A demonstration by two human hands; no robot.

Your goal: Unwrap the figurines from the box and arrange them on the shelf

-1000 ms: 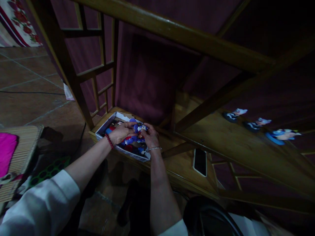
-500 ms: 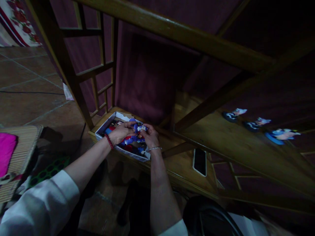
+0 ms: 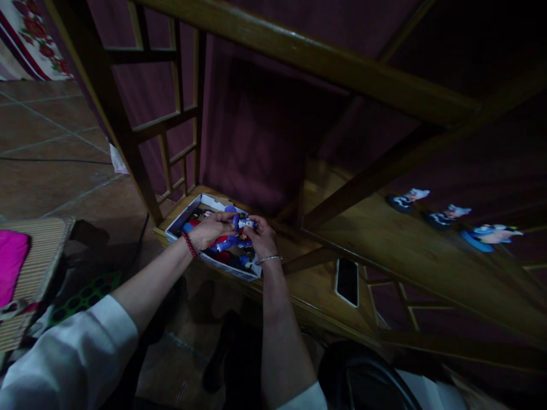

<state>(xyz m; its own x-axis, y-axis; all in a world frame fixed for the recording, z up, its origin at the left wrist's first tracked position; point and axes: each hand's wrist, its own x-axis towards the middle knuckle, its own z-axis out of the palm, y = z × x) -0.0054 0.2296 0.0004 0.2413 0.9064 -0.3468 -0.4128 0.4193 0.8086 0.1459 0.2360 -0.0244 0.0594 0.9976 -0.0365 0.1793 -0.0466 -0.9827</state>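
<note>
Above an open white cardboard box, my two hands hold one small purple-and-white figurine between them. My left hand, with a red bead bracelet at the wrist, grips its left side with the fingers closed. From the right, my right hand, wearing a silvery bracelet, pinches the other side. Beneath the hands lie several more figurines in the box, blue, red and dark; one blue-purple figurine shows just below my fingers. The hands hide part of the box's contents.
The box stands on a low wooden shelf beside an upright lattice frame. A phone lies farther right. Three figurines, one on a blue base, stand on a higher board. A woven-topped stool with pink cloth is at left.
The figurine between my hands has turned slightly, and my fingers have shifted a little on it. The box and the other things stay where they were.
</note>
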